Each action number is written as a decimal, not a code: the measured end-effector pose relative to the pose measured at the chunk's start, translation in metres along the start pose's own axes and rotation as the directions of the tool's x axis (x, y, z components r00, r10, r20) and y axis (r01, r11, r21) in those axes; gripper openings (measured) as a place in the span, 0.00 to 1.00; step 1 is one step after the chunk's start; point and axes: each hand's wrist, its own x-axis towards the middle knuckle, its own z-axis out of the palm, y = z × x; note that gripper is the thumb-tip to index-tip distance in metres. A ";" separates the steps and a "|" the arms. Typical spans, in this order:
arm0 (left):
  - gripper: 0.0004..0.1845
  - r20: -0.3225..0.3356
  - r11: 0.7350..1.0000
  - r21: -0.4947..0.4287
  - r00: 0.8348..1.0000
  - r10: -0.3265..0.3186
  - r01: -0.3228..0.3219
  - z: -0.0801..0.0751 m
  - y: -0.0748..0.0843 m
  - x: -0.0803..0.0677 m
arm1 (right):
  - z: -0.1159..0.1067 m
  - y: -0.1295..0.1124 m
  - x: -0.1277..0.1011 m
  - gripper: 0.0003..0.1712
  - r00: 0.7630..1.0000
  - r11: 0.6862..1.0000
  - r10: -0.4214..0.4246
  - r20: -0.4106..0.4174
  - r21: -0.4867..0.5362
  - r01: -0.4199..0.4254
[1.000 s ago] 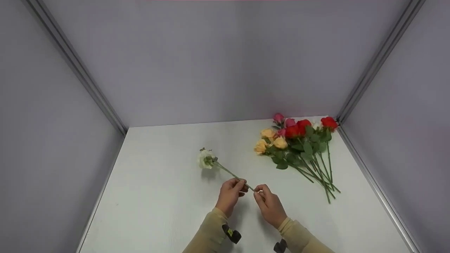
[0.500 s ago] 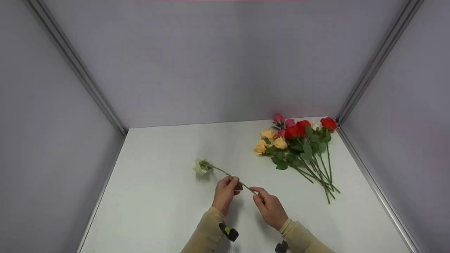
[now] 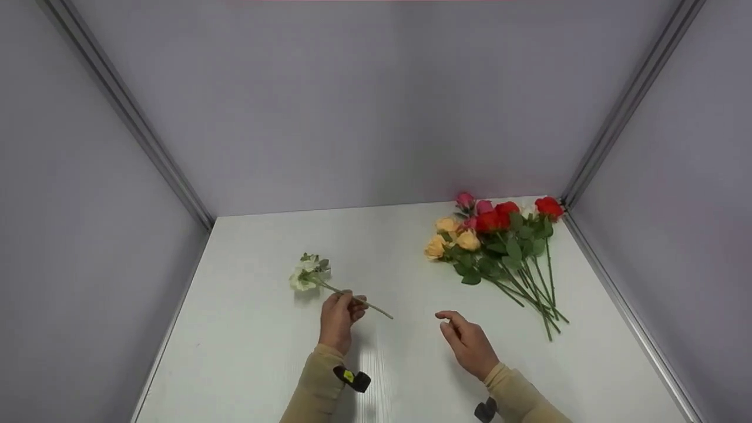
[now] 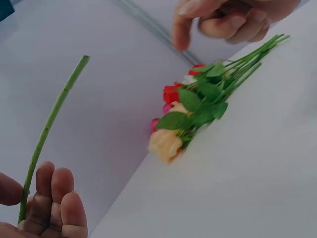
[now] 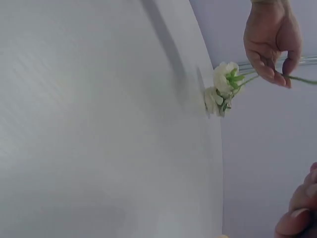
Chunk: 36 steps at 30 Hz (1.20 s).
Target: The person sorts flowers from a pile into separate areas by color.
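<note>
My left hand pinches the green stem of a white flower between thumb and fingers. Its bloom points left, and the lower stem sticks out past the fingers to the right. In the right wrist view the white flower shows more than one head and small green leaves, hanging beside my left hand. To the right, apart from the stem, my right hand is held over the table with loosely bent fingers and nothing between them. Its fingers enter the right wrist view at the lower right.
A pile of roses lies at the back right of the white table: red roses, pink roses, peach roses and a white one, stems toward the front right. Grey panels wall the table at the back and both sides.
My right hand has let go of the stem's end and moved slightly right. My left hand has carried the white flower to the left, and the bloom has turned to show further heads.
</note>
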 end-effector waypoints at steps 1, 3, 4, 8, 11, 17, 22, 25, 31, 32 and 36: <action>0.12 -0.010 1.000 -0.005 1.000 -0.001 0.001 -0.005 0.002 0.001 | -0.002 0.002 0.000 0.12 1.000 1.000 0.009 -0.008 -0.009 -0.009; 0.14 -0.028 1.000 -0.017 1.000 -0.003 0.003 -0.014 0.005 0.002 | -0.007 0.007 -0.001 0.12 0.999 0.999 0.025 -0.021 -0.025 -0.026; 0.15 -0.036 1.000 -0.024 0.999 -0.004 0.003 -0.019 0.007 0.003 | -0.009 0.009 -0.001 0.12 0.999 0.999 0.034 -0.026 -0.030 -0.034; 0.18 -0.064 0.999 -0.035 0.998 -0.005 0.002 -0.039 0.014 0.005 | -0.019 0.017 -0.002 0.12 0.997 0.997 0.070 -0.045 -0.031 -0.072; 0.18 -0.081 1.000 -0.027 0.997 -0.003 0.000 -0.053 0.020 0.007 | -0.026 0.024 -0.002 0.12 0.993 0.994 0.098 -0.064 -0.033 -0.100; 0.14 -0.121 1.000 0.031 0.993 0.006 -0.002 -0.083 0.038 0.015 | -0.041 0.037 -0.003 0.13 0.986 0.989 0.131 -0.103 -0.059 -0.138; 0.16 -0.134 0.989 0.147 0.991 0.006 0.014 -0.107 0.050 0.023 | -0.057 0.050 -0.004 0.14 0.975 0.979 0.172 -0.138 -0.086 -0.184; 0.18 -0.138 0.973 0.232 0.990 0.011 0.021 -0.122 0.055 0.026 | -0.067 0.058 -0.006 0.15 0.968 0.971 0.200 -0.151 -0.099 -0.216; 0.19 -0.121 0.914 0.404 0.992 0.024 0.027 -0.148 0.063 0.034 | -0.085 0.074 -0.012 0.17 0.949 0.954 0.244 -0.201 -0.127 -0.272; 0.19 -0.116 0.896 0.444 0.993 0.025 0.029 -0.153 0.063 0.035 | -0.087 0.076 -0.013 0.16 0.946 0.951 0.251 -0.207 -0.131 -0.281; 0.20 -0.106 0.772 0.634 0.994 0.041 0.036 -0.171 0.063 0.040 | -0.095 0.082 -0.017 0.17 0.936 0.939 0.284 -0.207 -0.136 -0.315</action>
